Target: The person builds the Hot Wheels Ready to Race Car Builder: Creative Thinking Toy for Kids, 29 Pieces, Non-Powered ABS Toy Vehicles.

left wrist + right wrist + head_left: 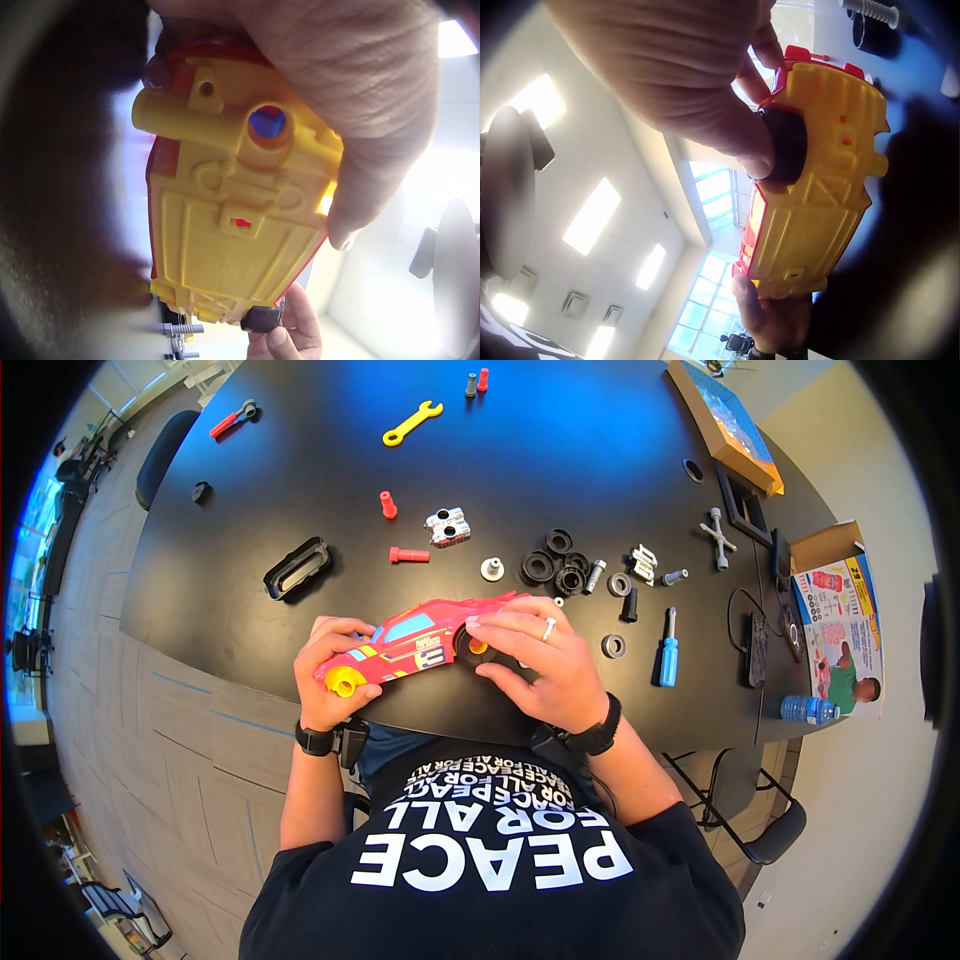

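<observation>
A red toy car (415,628) with blue windows is held over the table's near edge. My left hand (330,665) grips one end, its thumb beside a bare yellow axle hub (343,681). At the other end my right hand (545,660) holds a black tire (789,146) on the car's side, thumb on its outer face in the right wrist view. The car's yellow underside (225,255) faces the left wrist camera and shows a round hole near the bare axle. In that view the tire sits at the far end, with the right fingers around it.
Across the black table lie several loose tires (538,566), a silver engine block (447,527), red bolts (409,555), a black tray (299,568), a yellow wrench (412,424) and a blue screwdriver (668,648). A water bottle (808,709) and an open box (845,625) stand right.
</observation>
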Motion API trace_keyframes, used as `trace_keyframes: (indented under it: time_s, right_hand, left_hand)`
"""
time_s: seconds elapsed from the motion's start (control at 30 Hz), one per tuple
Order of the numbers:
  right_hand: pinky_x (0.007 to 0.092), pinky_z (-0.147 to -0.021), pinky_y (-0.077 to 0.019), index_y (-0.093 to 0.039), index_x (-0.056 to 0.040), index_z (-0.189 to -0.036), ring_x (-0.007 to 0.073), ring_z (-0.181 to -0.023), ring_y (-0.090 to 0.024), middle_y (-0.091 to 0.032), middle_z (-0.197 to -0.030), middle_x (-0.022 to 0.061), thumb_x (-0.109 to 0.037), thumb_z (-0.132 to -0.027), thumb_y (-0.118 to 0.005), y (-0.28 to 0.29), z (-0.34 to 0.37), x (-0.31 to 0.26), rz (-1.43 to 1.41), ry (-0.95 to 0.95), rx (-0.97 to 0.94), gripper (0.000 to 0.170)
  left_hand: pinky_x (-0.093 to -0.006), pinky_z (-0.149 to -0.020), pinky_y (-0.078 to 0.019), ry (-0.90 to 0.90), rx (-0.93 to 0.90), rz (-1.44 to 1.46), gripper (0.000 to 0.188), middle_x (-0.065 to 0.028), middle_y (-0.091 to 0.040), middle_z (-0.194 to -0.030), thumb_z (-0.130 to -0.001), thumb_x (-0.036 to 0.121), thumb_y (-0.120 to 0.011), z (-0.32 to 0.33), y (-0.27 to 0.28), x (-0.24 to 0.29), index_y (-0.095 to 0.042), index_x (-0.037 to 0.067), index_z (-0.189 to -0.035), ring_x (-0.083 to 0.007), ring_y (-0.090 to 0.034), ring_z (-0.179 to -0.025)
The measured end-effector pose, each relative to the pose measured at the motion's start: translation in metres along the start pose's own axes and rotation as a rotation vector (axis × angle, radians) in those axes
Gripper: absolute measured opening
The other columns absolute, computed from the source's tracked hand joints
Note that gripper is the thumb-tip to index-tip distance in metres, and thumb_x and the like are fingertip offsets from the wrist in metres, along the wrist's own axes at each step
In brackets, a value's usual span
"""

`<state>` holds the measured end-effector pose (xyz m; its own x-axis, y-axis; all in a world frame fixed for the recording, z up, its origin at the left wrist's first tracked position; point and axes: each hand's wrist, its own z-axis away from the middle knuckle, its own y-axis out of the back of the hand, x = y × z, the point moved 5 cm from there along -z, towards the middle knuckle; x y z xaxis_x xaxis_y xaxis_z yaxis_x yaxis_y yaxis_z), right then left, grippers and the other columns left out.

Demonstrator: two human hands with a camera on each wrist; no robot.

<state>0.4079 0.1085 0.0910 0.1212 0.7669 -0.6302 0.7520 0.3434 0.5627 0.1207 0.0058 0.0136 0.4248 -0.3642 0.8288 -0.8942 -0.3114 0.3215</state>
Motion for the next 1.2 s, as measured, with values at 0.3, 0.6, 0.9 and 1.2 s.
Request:
trace_keyframes:
  time_s: [0.3, 0.6, 0.9, 1.2]
  right_hand:
    - [0.0458, -0.106, -0.0564, -0.072, -0.0101, -0.149, 0.0300, -0.121, -0.066, -0.081, -0.124, 0.0062, -0.003, -0.080, -0.092, -0.002, 0.000, -0.004, -0.014, -0.058, 0.019, 0.072]
    - [0.0406, -0.089, -0.0566, -0.080, -0.0068, -0.117, 0.0299, -0.100, -0.071, -0.077, -0.107, 0.0091, -0.008, -0.088, -0.089, 0.066, 0.037, 0.038, 0.227, -0.405, 0.360, 0.030]
    - [0.0434, -0.088, -0.0578, -0.080, -0.0050, -0.115, 0.0341, -0.099, -0.072, -0.074, -0.111, 0.0148, -0.001, -0.085, -0.086, 0.105, 0.104, 0.116, 0.546, -0.677, 0.184, 0.031]
    - [0.0335, -0.087, -0.0654, -0.077, 0.0006, -0.115, 0.0200, -0.104, -0.077, -0.079, -0.122, 0.0123, 0.010, -0.092, -0.079, 0.085, 0.065, 0.024, -0.079, -0.509, 0.393, 0.026]
  left_hand:
    - [-0.0440, -0.097, -0.0507, 0.006, 0.005, 0.013, 0.064, -0.0164, -0.078, -0.116, -0.074, 0.052, -0.101, 0.000, 0.000, 0.001, -0.074, 0.001, -0.103, -0.0299, -0.065, -0.107]
    - [-0.0441, -0.096, -0.0505, -0.001, -0.002, 0.011, 0.066, -0.0170, -0.077, -0.115, -0.076, 0.055, -0.098, 0.000, -0.001, 0.002, -0.073, 0.001, -0.103, -0.0302, -0.064, -0.107]
    - [-0.0445, -0.095, -0.0514, -0.012, -0.005, 0.004, 0.065, -0.0157, -0.078, -0.115, -0.075, 0.054, -0.099, -0.001, -0.002, 0.001, -0.076, 0.002, -0.105, -0.0306, -0.065, -0.107]
    - [-0.0461, -0.093, -0.0522, -0.172, 0.134, -0.226, 0.062, -0.0153, -0.077, -0.115, -0.074, 0.051, -0.101, 0.014, -0.006, 0.029, -0.076, 0.004, -0.105, -0.0328, -0.065, -0.105]
